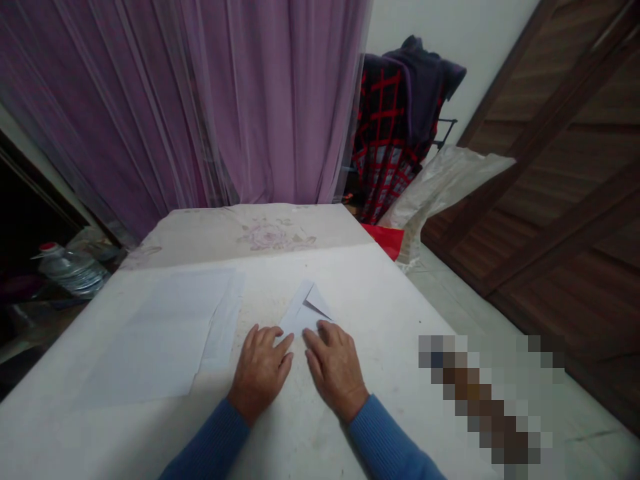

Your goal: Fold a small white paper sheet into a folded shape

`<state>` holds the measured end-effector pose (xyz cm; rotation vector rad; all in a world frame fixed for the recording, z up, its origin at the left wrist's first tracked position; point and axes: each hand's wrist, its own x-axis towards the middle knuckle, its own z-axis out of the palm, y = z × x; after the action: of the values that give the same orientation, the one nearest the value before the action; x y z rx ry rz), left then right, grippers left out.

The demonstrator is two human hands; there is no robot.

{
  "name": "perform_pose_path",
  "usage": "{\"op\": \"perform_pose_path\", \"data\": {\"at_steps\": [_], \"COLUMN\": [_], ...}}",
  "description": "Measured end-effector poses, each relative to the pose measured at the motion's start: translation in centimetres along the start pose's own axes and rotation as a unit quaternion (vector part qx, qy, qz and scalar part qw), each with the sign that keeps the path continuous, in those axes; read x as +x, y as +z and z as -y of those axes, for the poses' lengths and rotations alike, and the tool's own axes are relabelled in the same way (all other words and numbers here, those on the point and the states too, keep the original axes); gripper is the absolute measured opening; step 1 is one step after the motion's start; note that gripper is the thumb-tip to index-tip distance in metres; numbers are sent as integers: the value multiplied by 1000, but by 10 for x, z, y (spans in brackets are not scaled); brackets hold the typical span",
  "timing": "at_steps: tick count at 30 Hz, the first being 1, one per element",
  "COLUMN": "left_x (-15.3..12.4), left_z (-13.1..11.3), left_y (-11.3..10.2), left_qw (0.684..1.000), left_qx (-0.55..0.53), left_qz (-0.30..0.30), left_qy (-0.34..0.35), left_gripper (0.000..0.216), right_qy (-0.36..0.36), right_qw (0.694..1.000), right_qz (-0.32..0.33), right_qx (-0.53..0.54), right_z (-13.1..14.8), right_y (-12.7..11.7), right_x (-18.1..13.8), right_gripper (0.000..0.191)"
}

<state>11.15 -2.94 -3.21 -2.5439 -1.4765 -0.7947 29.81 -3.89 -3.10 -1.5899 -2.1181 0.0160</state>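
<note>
A small folded white paper (305,311) lies on the white table (380,300) in front of me, with a triangular flap showing on its right side. My left hand (261,370) lies flat with its fingers stretched out, the fingertips pressing the paper's near left edge. My right hand (334,365) also lies flat and open, its fingertips on the paper's near right edge. Both arms wear blue sleeves. Neither hand grips anything.
A stack of white sheets (165,333) lies to the left of my hands. A flowered cloth (270,233) covers the table's far end. Purple curtains (200,100) hang behind; clothes (400,120), a plastic bag (440,187) and a wooden door (560,200) stand at right. A plastic bottle (70,267) lies at left.
</note>
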Motion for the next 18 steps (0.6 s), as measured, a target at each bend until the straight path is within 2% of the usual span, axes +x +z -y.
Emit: {"op": "perform_pose_path", "data": {"at_steps": [7, 13, 18], "left_x": [0, 1, 3], "left_z": [0, -4, -5], "left_y": [2, 2, 0], "left_qw": [1000, 999, 999], "left_qx": [19, 35, 31], "left_qz": [-2, -4, -5], "left_qy": [17, 23, 14], "left_gripper": [30, 31, 28], "right_qy": [-29, -17, 29], "right_qw": [999, 999, 998], "right_qz": [39, 43, 37], "right_qx": [-3, -14, -34], "right_z": [11, 14, 10], "right_y": [-1, -2, -3], "right_x": [1, 2, -1], "right_gripper": [38, 38, 37]}}
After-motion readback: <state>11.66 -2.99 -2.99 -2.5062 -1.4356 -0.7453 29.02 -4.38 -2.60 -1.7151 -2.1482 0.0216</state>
